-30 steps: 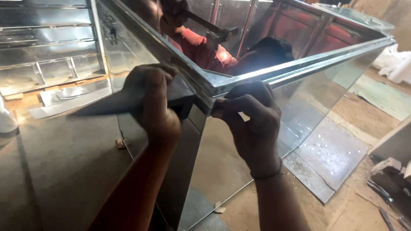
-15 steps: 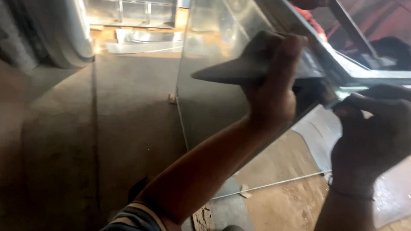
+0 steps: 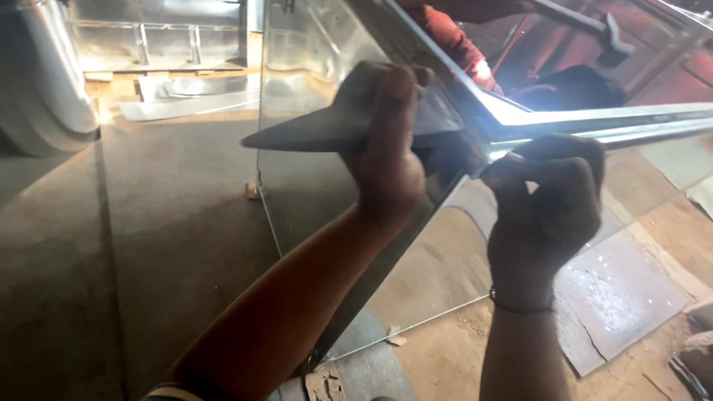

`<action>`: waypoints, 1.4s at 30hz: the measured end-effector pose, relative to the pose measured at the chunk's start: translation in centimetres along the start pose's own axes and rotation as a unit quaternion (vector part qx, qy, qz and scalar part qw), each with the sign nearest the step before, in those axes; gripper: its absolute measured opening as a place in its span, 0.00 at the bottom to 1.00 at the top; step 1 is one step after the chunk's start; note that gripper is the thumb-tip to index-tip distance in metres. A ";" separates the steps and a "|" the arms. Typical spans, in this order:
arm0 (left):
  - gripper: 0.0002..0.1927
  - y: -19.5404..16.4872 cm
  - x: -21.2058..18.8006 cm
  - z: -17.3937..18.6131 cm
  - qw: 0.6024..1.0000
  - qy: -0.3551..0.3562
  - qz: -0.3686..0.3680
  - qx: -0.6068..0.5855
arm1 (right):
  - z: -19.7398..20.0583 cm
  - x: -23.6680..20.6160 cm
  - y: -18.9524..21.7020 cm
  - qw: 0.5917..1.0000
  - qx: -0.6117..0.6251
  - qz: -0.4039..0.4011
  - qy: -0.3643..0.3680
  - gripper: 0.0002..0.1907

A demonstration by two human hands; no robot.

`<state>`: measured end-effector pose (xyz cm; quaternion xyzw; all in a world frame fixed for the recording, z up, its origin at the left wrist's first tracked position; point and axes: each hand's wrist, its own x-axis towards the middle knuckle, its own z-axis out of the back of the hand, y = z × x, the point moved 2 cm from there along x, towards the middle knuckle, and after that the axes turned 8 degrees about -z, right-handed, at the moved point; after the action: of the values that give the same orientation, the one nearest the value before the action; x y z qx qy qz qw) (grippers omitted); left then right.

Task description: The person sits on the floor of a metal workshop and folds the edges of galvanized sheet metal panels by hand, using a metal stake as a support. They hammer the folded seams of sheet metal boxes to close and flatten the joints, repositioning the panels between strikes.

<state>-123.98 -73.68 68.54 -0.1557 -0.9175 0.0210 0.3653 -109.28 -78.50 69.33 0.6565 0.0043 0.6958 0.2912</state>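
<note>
At the corner of a large sheet-metal duct, the left hand clamps a dark iron wedge against the folded seam; the right hand grips the rim beside it. Since half a second ago, both hands have barely shifted. Reflected above, a hammer. No labels show.

1. The sheet-metal duct is large, shiny and box-shaped, standing upright on the floor with its corner near the camera.
2. The dark wedge-shaped metal block lies pressed against the duct's upper corner, pointing left.
</note>
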 end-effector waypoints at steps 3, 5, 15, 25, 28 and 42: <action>0.12 0.0 0.2 0.0 0.999 0.001 -0.005 0.032 | 0.0 0.2 0.0 1.000 -0.010 0.012 -0.007 0.11; 0.14 0.0 0.3 0.0 0.997 0.028 -0.024 0.070 | 0.0 0.3 0.0 1.000 0.008 0.012 -0.007 0.10; 0.18 0.4 0.5 0.3 0.998 0.032 -0.030 0.040 | 0.0 0.7 0.3 0.999 -0.006 0.037 -0.023 0.12; 0.17 0.3 0.7 0.0 0.999 0.024 -0.022 -0.022 | 0.7 0.8 0.9 0.999 -0.007 0.035 -0.028 0.12; 0.17 0.2 0.6 -0.1 0.999 0.018 -0.005 -0.040 | 1.0 0.8 1.1 0.999 -0.007 0.032 -0.025 0.11; 0.17 -0.2 0.3 -0.7 0.998 -0.021 -0.011 -0.057 | 1.8 1.2 1.3 0.999 -0.002 0.036 -0.021 0.10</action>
<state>-123.71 -73.83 69.30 -0.1652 -0.9266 -0.0318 0.3364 -108.12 -79.77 71.15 0.6702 -0.0268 0.6920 0.2668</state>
